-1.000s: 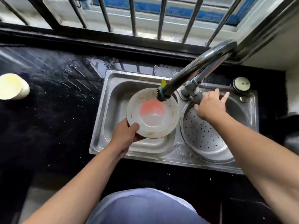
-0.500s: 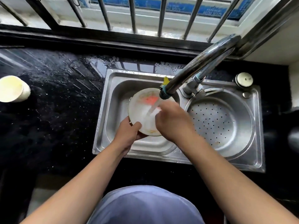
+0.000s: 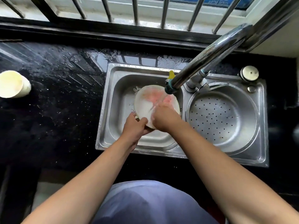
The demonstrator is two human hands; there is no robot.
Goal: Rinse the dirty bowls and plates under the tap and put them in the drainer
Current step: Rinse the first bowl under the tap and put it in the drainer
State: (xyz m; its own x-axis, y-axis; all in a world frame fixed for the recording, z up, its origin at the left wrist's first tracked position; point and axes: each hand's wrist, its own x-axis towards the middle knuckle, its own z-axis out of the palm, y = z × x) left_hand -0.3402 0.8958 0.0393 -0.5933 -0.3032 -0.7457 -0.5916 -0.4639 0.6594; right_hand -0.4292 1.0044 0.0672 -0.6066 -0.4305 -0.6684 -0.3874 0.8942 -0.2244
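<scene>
A white plate (image 3: 145, 102) with a pink smear is held tilted over the left sink basin (image 3: 119, 88), right under the tap spout (image 3: 169, 89). Water runs from the spout onto the plate. My left hand (image 3: 135, 126) grips the plate's near-left rim. My right hand (image 3: 163, 118) lies on the plate's face at its lower right, fingers pressed against it in the stream. The round perforated steel drainer (image 3: 224, 120) fills the right basin and holds nothing.
A cream-coloured bowl stack (image 3: 13, 84) stands on the wet black counter (image 3: 56, 102) at far left. The tap's base and lever (image 3: 199, 81) sit between the basins. A round white knob (image 3: 250, 72) is at the sink's back right corner. Window bars (image 3: 135, 10) run along the back.
My right hand left the tap lever and came over onto the plate. Water started running. The plate has tilted up under the stream, and splashes now show at its left edge.
</scene>
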